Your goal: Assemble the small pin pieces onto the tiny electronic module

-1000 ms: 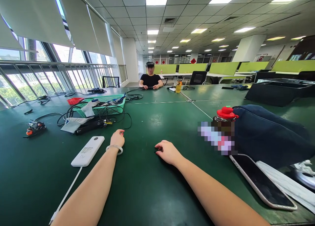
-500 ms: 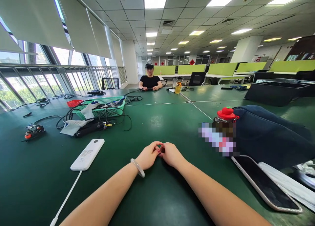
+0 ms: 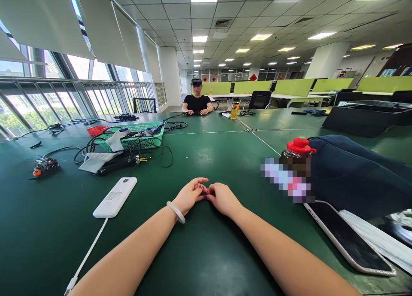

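Both hands are low over the green tabletop [image 3: 206, 158], meeting at the fingertips. My left hand [image 3: 189, 196] has a pale bangle [image 3: 176, 212] at the wrist; its index finger stretches forward, while its other fingertips touch those of the right hand. The fingers of my right hand [image 3: 223, 198] are curled and pinched together against the left fingertips. Whether anything small lies between them is hidden. Left of the hands lies a white power bank [image 3: 115, 197] with a white cable [image 3: 88, 255] plugged in.
A green basket [image 3: 151, 140] of cables and gloves stands at left, beside a red tray [image 3: 97, 130]. At right are a red-lidded bottle [image 3: 301, 146], a dark blue bag [image 3: 350, 175] and a phone [image 3: 347, 236]. A person [image 3: 197, 100] sits across the table.
My left index finger has straightened away from the right hand, and the left hand has shifted slightly left. The right fingers remain curled. The view has tilted a little.
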A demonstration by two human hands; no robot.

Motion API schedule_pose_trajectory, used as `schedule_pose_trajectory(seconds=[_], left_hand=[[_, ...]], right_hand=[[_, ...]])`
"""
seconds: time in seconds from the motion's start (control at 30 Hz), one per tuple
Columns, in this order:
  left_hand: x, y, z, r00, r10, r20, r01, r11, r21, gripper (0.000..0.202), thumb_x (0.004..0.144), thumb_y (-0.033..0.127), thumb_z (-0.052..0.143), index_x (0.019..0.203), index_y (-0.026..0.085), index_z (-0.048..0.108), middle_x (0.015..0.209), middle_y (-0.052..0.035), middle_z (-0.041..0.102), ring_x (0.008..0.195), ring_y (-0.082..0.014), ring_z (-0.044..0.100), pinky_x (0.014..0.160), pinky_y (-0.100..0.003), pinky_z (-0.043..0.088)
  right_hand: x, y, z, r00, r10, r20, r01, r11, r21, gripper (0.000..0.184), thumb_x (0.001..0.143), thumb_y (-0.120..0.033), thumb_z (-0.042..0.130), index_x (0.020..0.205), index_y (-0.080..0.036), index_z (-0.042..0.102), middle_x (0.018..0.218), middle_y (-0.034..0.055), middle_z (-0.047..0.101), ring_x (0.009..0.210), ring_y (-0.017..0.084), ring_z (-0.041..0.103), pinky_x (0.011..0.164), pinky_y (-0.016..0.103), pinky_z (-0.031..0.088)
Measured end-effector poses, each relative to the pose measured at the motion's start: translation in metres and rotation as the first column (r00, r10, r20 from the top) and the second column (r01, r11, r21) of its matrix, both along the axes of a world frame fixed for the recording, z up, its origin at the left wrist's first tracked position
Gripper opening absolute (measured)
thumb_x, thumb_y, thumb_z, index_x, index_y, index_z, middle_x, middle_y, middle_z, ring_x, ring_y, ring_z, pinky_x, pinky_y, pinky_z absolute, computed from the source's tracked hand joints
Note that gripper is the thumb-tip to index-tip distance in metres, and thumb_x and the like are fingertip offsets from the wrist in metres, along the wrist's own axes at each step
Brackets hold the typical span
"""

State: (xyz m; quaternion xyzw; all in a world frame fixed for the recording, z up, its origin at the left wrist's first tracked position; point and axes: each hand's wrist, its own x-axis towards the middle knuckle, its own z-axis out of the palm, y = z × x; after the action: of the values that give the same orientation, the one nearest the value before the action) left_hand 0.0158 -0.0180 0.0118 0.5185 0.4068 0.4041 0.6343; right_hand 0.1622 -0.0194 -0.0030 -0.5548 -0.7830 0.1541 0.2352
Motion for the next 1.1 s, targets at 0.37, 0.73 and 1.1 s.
schedule_pose_trajectory(seconds=[0.37, 0.73, 1.1], left_hand=[[-0.012, 0.013, -0.007, 0.904, 0.200, -0.378, -0.079, 0.947, 0.311, 0.031, 0.080, 0.036, 0.043, 0.092, 0.014, 0.061, 0.074, -0.0032, 0.063, 0.054, -0.0086, 0.047, 0.055, -0.022, 0.039], [-0.007, 0.010, -0.010, 0.972, 0.086, -0.217, -0.036, 0.974, 0.225, 0.026, 0.075, 0.016, 0.054, 0.100, 0.013, 0.055, 0.087, -0.0057, 0.060, 0.065, -0.0093, 0.061, 0.061, -0.022, 0.048], [-0.011, 0.008, -0.009, 0.955, 0.138, -0.261, -0.056, 0.953, 0.298, 0.031, 0.072, 0.024, 0.059, 0.101, 0.016, 0.055, 0.076, -0.0030, 0.063, 0.072, -0.0138, 0.064, 0.068, -0.027, 0.051]], right_hand=[[0.003, -0.002, 0.007, 0.980, 0.026, -0.195, -0.022, 0.999, 0.024, 0.011, 0.076, -0.019, 0.050, 0.077, -0.020, 0.061, 0.074, 0.0003, 0.062, 0.070, 0.013, 0.055, 0.065, 0.024, 0.040], [0.007, 0.004, 0.002, 0.946, 0.000, -0.325, 0.023, 0.998, 0.066, 0.022, 0.081, -0.018, 0.038, 0.082, -0.021, 0.060, 0.073, 0.0001, 0.063, 0.068, 0.013, 0.056, 0.065, 0.024, 0.040], [0.003, 0.006, -0.001, 0.808, -0.098, -0.581, 0.027, 0.991, -0.131, 0.010, 0.073, -0.027, 0.050, 0.075, -0.020, 0.056, 0.070, 0.0001, 0.065, 0.062, 0.013, 0.057, 0.063, 0.026, 0.042]])
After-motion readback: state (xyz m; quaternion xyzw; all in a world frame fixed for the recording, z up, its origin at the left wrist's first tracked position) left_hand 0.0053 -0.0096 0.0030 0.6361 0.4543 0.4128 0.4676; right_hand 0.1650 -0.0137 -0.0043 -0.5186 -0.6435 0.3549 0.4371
